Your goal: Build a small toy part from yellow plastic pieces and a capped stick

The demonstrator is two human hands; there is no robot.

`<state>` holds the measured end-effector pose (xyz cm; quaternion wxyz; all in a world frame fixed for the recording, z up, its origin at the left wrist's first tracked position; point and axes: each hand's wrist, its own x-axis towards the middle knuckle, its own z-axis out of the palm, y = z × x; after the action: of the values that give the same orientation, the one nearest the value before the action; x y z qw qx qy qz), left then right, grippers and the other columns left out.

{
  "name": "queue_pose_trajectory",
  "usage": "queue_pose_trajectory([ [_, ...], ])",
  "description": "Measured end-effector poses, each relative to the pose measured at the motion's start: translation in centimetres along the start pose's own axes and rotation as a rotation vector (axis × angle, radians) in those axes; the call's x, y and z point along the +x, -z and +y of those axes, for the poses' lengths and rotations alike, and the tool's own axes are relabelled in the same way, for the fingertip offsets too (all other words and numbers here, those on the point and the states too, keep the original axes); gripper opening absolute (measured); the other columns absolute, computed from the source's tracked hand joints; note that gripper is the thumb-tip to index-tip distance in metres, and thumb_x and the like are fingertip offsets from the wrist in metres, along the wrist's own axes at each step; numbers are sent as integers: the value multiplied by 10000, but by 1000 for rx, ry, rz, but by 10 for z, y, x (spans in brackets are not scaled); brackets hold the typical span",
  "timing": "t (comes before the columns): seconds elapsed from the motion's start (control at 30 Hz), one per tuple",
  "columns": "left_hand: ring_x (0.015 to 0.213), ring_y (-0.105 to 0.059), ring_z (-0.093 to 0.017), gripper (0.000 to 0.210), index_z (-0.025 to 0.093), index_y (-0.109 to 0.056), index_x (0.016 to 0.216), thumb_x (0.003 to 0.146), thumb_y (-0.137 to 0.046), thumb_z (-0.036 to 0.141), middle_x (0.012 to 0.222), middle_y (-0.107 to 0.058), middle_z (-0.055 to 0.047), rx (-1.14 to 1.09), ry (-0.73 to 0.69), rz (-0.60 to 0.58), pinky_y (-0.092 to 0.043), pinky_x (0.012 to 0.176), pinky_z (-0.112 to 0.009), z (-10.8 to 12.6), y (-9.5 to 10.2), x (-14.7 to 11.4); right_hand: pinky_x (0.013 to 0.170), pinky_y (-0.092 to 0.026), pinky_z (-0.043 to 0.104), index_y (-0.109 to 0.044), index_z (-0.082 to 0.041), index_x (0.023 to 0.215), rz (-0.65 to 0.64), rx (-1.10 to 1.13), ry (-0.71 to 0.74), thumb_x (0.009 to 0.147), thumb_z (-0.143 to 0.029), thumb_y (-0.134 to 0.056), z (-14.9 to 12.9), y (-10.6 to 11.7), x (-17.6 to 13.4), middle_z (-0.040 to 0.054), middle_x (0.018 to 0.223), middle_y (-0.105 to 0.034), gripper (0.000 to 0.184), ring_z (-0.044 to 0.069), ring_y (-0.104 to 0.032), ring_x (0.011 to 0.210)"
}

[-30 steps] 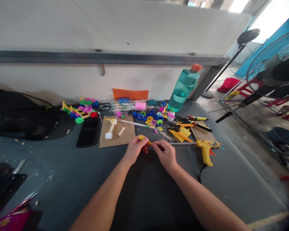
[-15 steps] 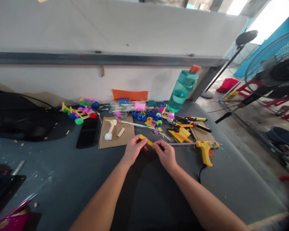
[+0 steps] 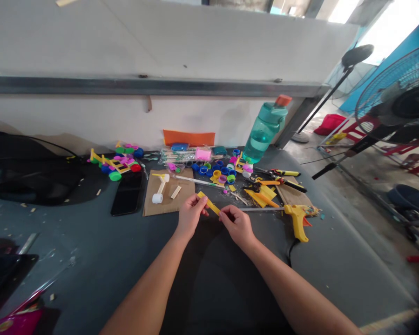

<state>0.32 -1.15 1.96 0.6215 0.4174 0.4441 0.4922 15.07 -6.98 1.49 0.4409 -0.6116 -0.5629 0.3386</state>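
Observation:
A narrow yellow strip (image 3: 212, 205) slants between my two hands, above the dark table. My left hand (image 3: 191, 215) pinches its upper left part between thumb and fingers. At its lower right end, my right hand (image 3: 238, 226) grips it with thumb and forefinger. Just beyond my left hand lies a piece of cardboard (image 3: 150, 207), bearing a small stick frame with white caps (image 3: 157, 198) and a short pale wooden piece (image 3: 176, 192). To the right of my right hand rests a yellow glue gun (image 3: 296, 221), its glue stick pointing left toward that hand.
Bottle caps (image 3: 216, 173) and orange-handled cutters (image 3: 261, 186) lie behind my hands. A teal water bottle (image 3: 261, 132) stands near the wall. Leftward are a black phone (image 3: 126, 195) and colourful stick assemblies (image 3: 120, 163). A fan (image 3: 401, 97) stands beyond the table's right edge.
My left hand has shifted slightly left along the yellow strip, and my right hand has moved a little left and down. More of the strip shows between them.

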Motion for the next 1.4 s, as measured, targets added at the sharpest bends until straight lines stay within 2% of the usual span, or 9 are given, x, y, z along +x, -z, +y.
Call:
queue_pose_trajectory([
  [0.27, 467, -467, -72, 313, 160, -567, 675, 769, -665, 443, 572, -539, 39, -16, -29, 27, -448, 490, -210, -2, 2, 1, 585, -436, 251, -630, -199, 767, 31, -11, -9, 836, -318, -544, -2, -1, 1, 12, 656, -660, 162, 154, -576, 593],
  [0.33, 485, -468, -74, 310, 159, -571, 685, 776, -655, 443, 606, -566, 29, 10, -28, -9, -448, 498, -212, -1, 1, 0, 564, -427, 247, -632, -196, 760, 36, 17, -44, 829, -327, -551, -1, -1, 2, 9, 642, -648, 170, 146, -556, 573],
  [0.5, 528, -505, -84, 260, 143, -606, 693, 770, -663, 384, 633, -606, 9, 231, 32, -213, -415, 523, -206, -3, -2, -4, 454, -366, 229, -637, -183, 809, 24, 206, -168, 807, -379, -576, 5, -2, 4, -4, 613, -603, 206, 112, -464, 475],
  [0.67, 510, -498, -88, 259, 144, -596, 684, 785, -629, 380, 618, -588, 16, 266, 17, -203, -394, 517, -214, -4, -2, -3, 429, -358, 220, -652, -171, 880, -15, 330, -168, 832, -398, -535, 5, -4, 3, -9, 601, -576, 260, 102, -447, 453],
  [0.8, 521, -499, -94, 255, 148, -599, 694, 793, -625, 382, 606, -586, 19, 294, 14, -236, -390, 525, -214, -3, 0, -3, 416, -321, 211, -641, -167, 795, -32, 311, -174, 820, -391, -554, 2, -2, 3, -30, 531, -522, 242, 91, -423, 428],
  [1.0, 525, -495, -92, 252, 149, -607, 724, 808, -615, 387, 629, -595, 18, 282, 15, -312, -395, 526, -212, -1, 0, -5, 419, -316, 206, -634, -172, 718, -77, 382, -198, 771, -328, -550, -2, 0, 4, 12, 604, -627, 185, 95, -448, 461],
  [1.4, 537, -499, -99, 247, 157, -588, 703, 819, -605, 375, 624, -579, 20, 323, -6, -365, -407, 539, -222, -2, 2, -2, 423, -335, 212, -643, -179, 704, -102, 343, -190, 758, -366, -585, -6, 2, 5, 15, 612, -641, 203, 104, -471, 476],
])
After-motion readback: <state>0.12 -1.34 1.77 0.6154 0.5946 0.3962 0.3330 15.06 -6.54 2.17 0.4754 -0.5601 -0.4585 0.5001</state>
